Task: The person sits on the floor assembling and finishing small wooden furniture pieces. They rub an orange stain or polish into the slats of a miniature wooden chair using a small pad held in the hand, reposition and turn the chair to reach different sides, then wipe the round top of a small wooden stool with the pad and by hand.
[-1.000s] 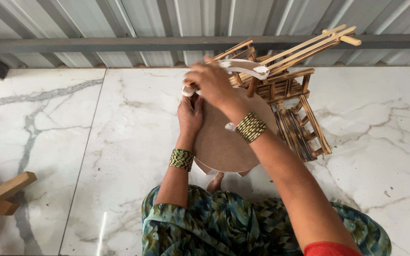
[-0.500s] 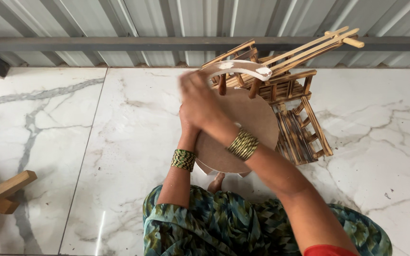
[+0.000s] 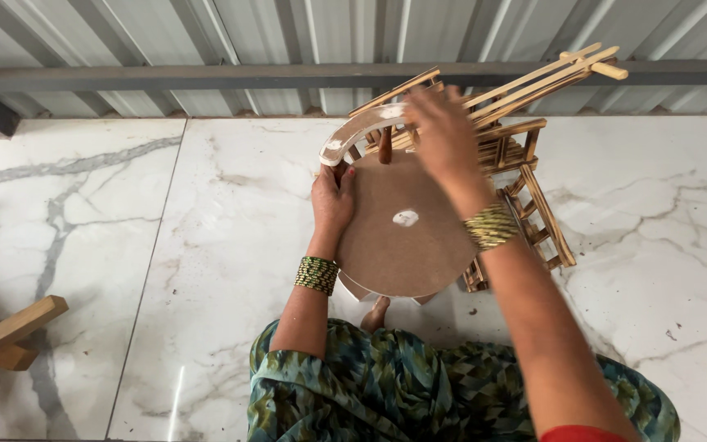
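left hand [image 3: 333, 200] grips the edge of a round wooden seat [image 3: 407, 245] held upright over the marble floor [image 3: 165, 245], by its curved white-smeared backrest [image 3: 362, 131]. right hand [image 3: 443, 135] is blurred above the spindles; i cannot tell its grip. the piece looks light, stiff and rigid, best held by the seat rim.

The round seat [image 3: 407, 225] is the landmark: the curved backrest [image 3: 362, 128] stands along its far edge, and a wooden rack [image 3: 525, 155] lies behind and right. A left hand [image 3: 333, 196] grips its left rim; timber pieces [image 3: 2, 336] lie far left.
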